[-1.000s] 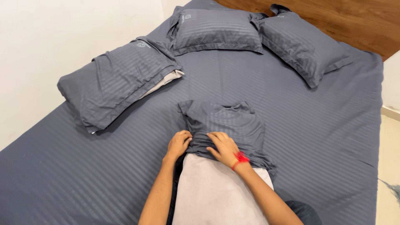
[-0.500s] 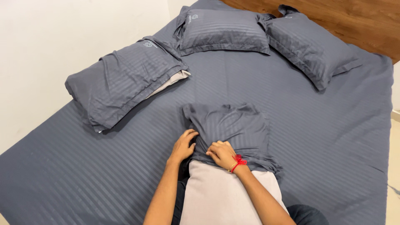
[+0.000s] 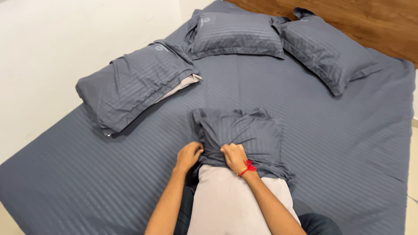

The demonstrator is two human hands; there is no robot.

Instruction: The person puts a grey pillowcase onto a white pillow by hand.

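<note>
A person is working a grey striped pillowcase over a pale pillow at the near edge of the bed, left hand and right hand both gripping its bunched opening. The case is sitting partway on; next, by the look of it, comes another tug toward the body. Open sheet is lying on both sides, three covered pillows well apart.

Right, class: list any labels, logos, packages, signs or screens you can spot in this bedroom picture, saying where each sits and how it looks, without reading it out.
Small pale logo mark: corner of the left grey striped pillow, roundish.
Small pale logo mark: top left corner of the middle pillow, roundish.
No packages, signs or screens are in view.
</note>
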